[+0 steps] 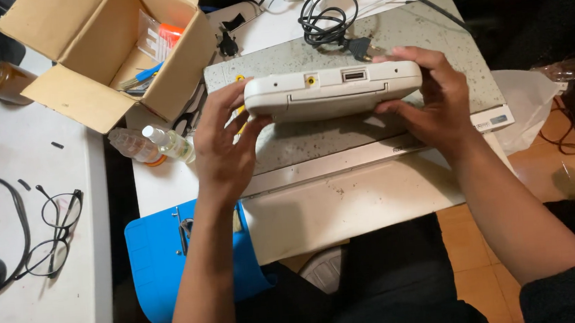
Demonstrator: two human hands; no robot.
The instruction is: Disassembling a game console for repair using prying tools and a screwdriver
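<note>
On a cluttered white workbench (60, 316), above a speckled grey panel (429, 54), the left hand (222, 153) and right hand (433, 105) clamp the ends of a white device casing (333, 91), tilting its port edge into view.

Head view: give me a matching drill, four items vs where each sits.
Items:
1. white device
2. eyeglasses
3. cardboard box
4. black cable

Places:
A. coiled at the top, behind the device
B. held at its two ends by the left hand and right hand
C. flat on the white table, far left
D. open, top left, small items inside

Pairs: 1-B, 2-C, 3-D, 4-A
</note>
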